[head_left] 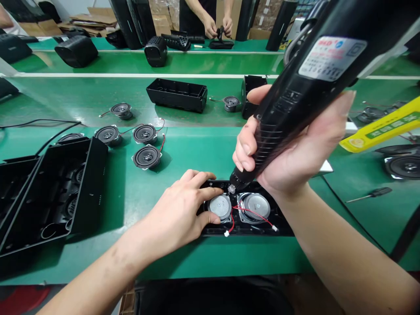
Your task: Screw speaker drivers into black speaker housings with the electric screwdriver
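Observation:
My right hand (295, 151) is wrapped round a black electric screwdriver (278, 103), held slanting down to the left. Its tip meets the upper right corner of the left speaker driver (220, 207). My left hand (183, 203) holds that driver, thumb at its lower edge and fingers at its upper side. Beside it lies a second speaker driver (257, 207), magnet side up. Both sit in a long black speaker housing (282, 223), and red wires (233, 218) with white plugs cross over them. The screw under the tip cannot be made out.
Several loose drivers (147, 156) lie behind my left hand. Open black cabinets (88, 192) stand at the left, and another black cabinet (177, 95) lies farther back. On the right are a small screwdriver (370, 194) and a yellow strip (383, 124). A co-worker's hands (216, 27) handle a black part across the bench.

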Motion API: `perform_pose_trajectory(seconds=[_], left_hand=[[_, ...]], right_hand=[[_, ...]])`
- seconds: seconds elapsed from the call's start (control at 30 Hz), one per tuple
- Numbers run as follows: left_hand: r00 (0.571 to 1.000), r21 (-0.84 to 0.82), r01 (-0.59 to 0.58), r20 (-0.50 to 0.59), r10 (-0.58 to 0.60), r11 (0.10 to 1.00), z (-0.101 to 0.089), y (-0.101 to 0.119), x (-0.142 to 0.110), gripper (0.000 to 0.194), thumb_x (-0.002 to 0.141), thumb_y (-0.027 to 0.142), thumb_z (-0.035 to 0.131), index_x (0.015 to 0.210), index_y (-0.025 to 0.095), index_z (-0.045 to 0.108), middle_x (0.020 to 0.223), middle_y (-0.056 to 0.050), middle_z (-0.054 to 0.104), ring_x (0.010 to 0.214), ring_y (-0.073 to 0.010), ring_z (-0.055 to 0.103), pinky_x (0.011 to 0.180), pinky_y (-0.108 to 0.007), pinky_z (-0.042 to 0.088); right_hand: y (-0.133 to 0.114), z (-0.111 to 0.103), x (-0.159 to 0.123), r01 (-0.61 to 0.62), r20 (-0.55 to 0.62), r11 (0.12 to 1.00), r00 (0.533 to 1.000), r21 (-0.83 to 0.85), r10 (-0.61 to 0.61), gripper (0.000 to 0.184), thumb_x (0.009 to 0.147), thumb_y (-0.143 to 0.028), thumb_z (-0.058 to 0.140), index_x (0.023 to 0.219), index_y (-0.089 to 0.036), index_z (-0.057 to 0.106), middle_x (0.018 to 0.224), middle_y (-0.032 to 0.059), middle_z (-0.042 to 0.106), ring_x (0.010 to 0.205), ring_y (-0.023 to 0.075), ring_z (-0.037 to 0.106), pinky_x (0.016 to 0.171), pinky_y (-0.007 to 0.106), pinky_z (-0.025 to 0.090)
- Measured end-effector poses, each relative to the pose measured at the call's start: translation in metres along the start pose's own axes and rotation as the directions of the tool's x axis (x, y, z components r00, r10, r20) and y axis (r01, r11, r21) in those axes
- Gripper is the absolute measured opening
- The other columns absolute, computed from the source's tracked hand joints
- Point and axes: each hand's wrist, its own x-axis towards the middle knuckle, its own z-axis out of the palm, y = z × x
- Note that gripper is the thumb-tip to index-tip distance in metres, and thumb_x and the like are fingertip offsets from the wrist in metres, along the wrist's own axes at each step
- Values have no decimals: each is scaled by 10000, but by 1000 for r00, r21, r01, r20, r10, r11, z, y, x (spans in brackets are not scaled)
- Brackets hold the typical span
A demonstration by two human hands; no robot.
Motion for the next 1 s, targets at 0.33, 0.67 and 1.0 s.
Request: perform_pose_trajectory(seconds=[0.33, 0.67, 1.0], left_hand=[[1000, 26, 14, 18, -14, 1000, -2, 1, 4, 431, 919, 267, 800, 1339, 218, 720, 1328, -94, 647, 1157, -310, 574, 956, -537, 591], [1000, 57, -8, 18, 7, 998, -4, 3, 4, 362, 935, 255, 774, 1293, 259, 721, 1213, -77, 629, 1095, -310, 577, 861, -512, 570], [1000, 47, 0, -6, 0, 999, 1, 0, 1, 419, 947, 244, 751, 1356, 297, 678, 1319, -83, 631, 1189, -324, 576, 926, -534, 592]], right_hand=[[8, 2, -5, -83, 105, 994, 992, 74, 75, 568, 828, -823, 681, 983, -276, 694, 578, -46, 598, 390, 151, 468, 356, 276, 365], [16, 1, -14, -51, 173, 993, 984, 104, 32, 668, 840, -857, 632, 1034, -218, 660, 629, -35, 591, 418, 121, 490, 357, 235, 355], [19, -2, -12, -2, 208, 994, 978, 107, -21, 726, 879, -867, 554, 1153, -197, 607, 679, -30, 586, 446, 116, 496, 401, 239, 403]])
